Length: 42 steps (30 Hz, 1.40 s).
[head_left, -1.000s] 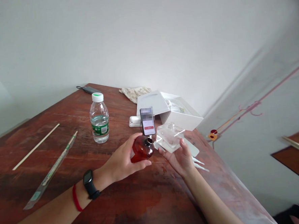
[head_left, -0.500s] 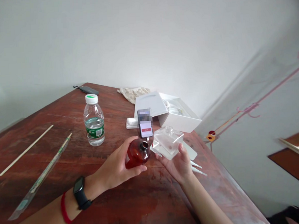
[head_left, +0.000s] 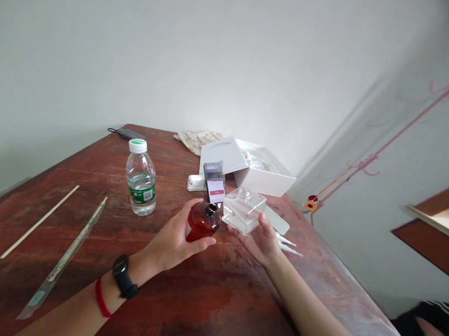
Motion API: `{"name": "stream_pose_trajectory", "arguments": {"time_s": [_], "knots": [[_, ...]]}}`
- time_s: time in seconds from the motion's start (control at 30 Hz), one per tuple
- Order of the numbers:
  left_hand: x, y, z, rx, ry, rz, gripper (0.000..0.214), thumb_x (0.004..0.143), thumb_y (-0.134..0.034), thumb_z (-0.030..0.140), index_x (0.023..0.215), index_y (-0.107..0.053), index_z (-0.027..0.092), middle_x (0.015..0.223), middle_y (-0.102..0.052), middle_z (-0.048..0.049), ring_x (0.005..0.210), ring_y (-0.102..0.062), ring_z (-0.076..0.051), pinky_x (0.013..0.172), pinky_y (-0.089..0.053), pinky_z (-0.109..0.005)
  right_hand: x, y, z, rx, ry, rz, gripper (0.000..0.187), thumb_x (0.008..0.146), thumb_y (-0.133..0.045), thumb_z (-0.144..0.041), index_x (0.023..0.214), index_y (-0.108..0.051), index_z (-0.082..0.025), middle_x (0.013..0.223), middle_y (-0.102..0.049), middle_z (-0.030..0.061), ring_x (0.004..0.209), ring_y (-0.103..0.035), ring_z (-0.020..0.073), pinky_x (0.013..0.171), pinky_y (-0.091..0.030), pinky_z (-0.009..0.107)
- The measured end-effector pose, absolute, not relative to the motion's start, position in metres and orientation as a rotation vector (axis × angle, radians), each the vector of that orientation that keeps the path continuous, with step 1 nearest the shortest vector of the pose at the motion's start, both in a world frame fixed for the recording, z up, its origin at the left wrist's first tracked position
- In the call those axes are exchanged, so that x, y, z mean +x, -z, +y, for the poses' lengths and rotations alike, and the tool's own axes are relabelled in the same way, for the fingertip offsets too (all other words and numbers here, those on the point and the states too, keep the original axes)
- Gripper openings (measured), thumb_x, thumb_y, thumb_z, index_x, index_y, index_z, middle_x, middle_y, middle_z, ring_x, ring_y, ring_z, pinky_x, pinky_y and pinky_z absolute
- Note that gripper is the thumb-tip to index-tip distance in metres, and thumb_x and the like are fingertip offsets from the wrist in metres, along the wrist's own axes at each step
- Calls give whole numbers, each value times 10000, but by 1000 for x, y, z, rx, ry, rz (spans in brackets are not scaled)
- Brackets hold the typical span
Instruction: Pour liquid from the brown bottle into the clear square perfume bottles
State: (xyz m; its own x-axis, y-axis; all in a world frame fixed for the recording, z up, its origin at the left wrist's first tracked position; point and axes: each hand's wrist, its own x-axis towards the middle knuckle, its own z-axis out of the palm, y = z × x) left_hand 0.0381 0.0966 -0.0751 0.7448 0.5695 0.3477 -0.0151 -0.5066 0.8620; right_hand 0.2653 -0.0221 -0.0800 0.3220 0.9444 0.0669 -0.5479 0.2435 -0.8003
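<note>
My left hand [head_left: 177, 239] is wrapped round an amber bottle [head_left: 205, 223] with no cap on its dark neck, which tilts toward the right. In my right hand [head_left: 263, 241] sits a clear square bottle [head_left: 244, 210], its round neck uncapped and pointing up and away. The two bottles are side by side, with a small gap between them. Just beyond them a phone [head_left: 215, 184] with a lit screen leans against a white box lid.
A water bottle [head_left: 141, 178] with a green label stands on the left of the wooden table [head_left: 172, 313]. Left of it lie a bare wooden stick [head_left: 39, 222] and wrapped chopsticks [head_left: 63, 261]. Behind are an open white box [head_left: 265, 173] and a cloth [head_left: 197, 141]; white-tipped tools [head_left: 288, 245] lie right.
The clear bottle has turned more upright in my right hand. My left hand has tipped the amber bottle a little further right. The whole view has shifted slightly.
</note>
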Motion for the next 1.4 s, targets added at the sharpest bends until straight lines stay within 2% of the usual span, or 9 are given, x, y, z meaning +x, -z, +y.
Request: {"name": "stream_pose_trajectory", "arguments": {"time_s": [0.1, 0.23, 0.43, 0.67, 0.8, 1.0, 1.2, 1.4], "knots": [[39, 76, 99, 1951, -768, 437, 831, 871, -819, 510, 1517, -365, 250, 1443, -649, -142, 1305, -645, -349, 1171, -454, -552, 269, 85, -20, -774, -1083, -623, 554, 755, -918, -493, 1253, -743, -323, 1206, -819, 20, 1096, -756, 256, 872, -645, 369], [39, 75, 101, 1934, -801, 407, 849, 826, -864, 520, 1500, -418, 259, 1441, -657, -122, 1302, -646, -341, 1176, -453, -525, 271, 87, -20, -792, -1043, -668, 620, 746, -915, -516, 1304, -706, -345, 1200, -812, 27, 1150, -738, 285, 956, -625, 443], [39, 73, 101, 1915, -853, 446, 791, 839, -845, 531, 1483, -469, 267, 1437, -664, -114, 1298, -645, -349, 1146, -477, -527, 268, 80, -21, -823, -1036, -636, 565, 670, -960, -508, 1166, -751, -337, 1156, -820, -4, 1137, -742, 281, 996, -617, 459], [39, 75, 103, 1949, -810, 434, 790, 868, -826, 517, 1507, -431, 274, 1443, -656, -127, 1306, -645, -346, 1164, -467, -545, 269, 79, -20, -840, -1025, -655, 732, 647, -968, -519, 1297, -693, -325, 1179, -819, 34, 1146, -743, 314, 1032, -592, 501], [38, 76, 103, 2010, -779, 414, 818, 871, -821, 527, 1524, -397, 276, 1453, -646, -145, 1308, -647, -358, 1170, -462, -577, 267, 79, -20, -860, -1040, -677, 813, 614, -992, -471, 1346, -668, -329, 1181, -819, 36, 1140, -742, 311, 1016, -593, 467], [38, 77, 103, 2036, -792, 402, 832, 860, -826, 525, 1536, -407, 281, 1465, -643, -144, 1328, -634, -372, 1175, -462, -582, 266, 74, -20, -887, -1031, -719, 767, 585, -1003, -433, 1287, -709, -332, 1241, -798, 25, 1100, -741, 279, 925, -605, 379], [37, 73, 100, 2054, -795, 424, 829, 854, -831, 541, 1527, -424, 278, 1468, -643, -142, 1332, -631, -375, 1166, -475, -562, 269, 72, -21, -891, -997, -717, 844, 591, -1001, -471, 1356, -658, -372, 1239, -795, -2, 1090, -739, 261, 942, -595, 375], [36, 71, 99, 2077, -771, 406, 812, 856, -837, 532, 1502, -429, 259, 1453, -649, -148, 1306, -647, -362, 1146, -489, -555, 275, 70, -21, -921, -994, -772, 835, 566, -1004, -446, 1329, -679, -345, 1265, -782, 28, 1117, -724, 271, 986, -572, 387]]}}
